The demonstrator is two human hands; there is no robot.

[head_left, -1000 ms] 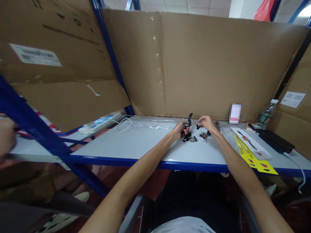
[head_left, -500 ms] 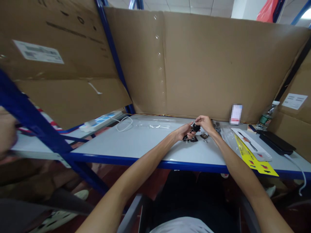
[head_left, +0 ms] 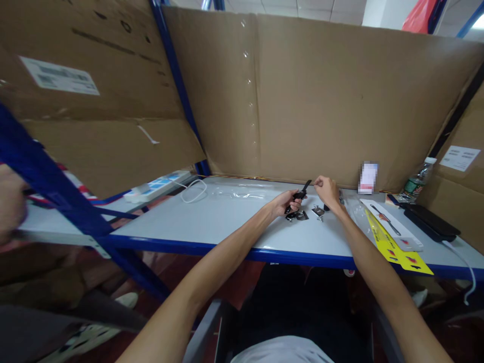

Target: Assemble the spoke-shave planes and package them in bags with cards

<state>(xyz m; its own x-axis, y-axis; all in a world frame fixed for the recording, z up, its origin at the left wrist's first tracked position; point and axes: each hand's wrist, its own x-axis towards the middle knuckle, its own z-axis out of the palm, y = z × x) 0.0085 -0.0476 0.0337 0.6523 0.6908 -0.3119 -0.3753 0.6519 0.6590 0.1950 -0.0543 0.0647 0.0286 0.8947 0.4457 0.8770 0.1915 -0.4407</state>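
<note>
My left hand (head_left: 286,201) is wrapped round a black tool (head_left: 298,197), whose narrow dark strip sticks up toward the upper right. What kind of tool it is cannot be made out. Just right of the strip's tip, apart from it, my right hand (head_left: 327,191) has its fingers pinched together. Anything between those fingertips is too small to see. On the table under my hands lie a flat dark metal piece (head_left: 302,215) and a second small metal plate (head_left: 316,212). More small parts lie partly hidden beside my right wrist.
At right on the table (head_left: 212,222) are a white box (head_left: 391,222), yellow cards (head_left: 401,252), a black case (head_left: 431,222), a bottle (head_left: 416,181) and a phone (head_left: 368,177). Cardboard (head_left: 302,101) walls the back. A power strip (head_left: 159,186) lies left, near another person's blurred hand (head_left: 11,201).
My right hand has moved off the black tool to the right. The tool's narrow strip now points up in plain view, and the metal pieces below show more clearly.
</note>
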